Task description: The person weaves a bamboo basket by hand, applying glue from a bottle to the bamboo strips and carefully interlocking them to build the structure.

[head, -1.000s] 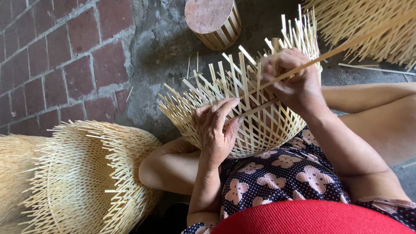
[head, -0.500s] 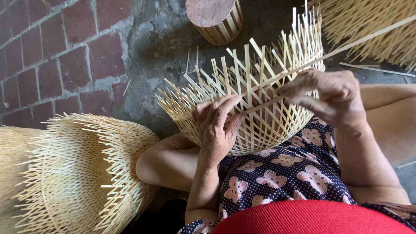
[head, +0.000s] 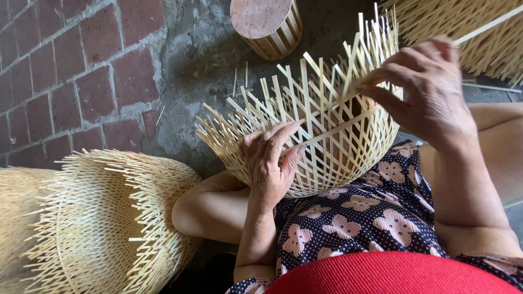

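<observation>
We mid-weave: left hand (head: 269, 163) presses basket (head: 321, 136) wall, right hand (head: 430, 90) fingers pinch bamboo strip (head: 338, 128). Next likely: careful threading between uprights.

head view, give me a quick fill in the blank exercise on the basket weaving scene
1. The left hand presses flat on the half-woven ____ basket resting on the person's lap.
2. The right hand pinches a long thin ____ that runs off the top right.
3. The round wooden block stands on the floor ____ the basket in the picture.
4. The floor at left is paved with red ____.

Missing words: bamboo; strip; above; bricks
</observation>
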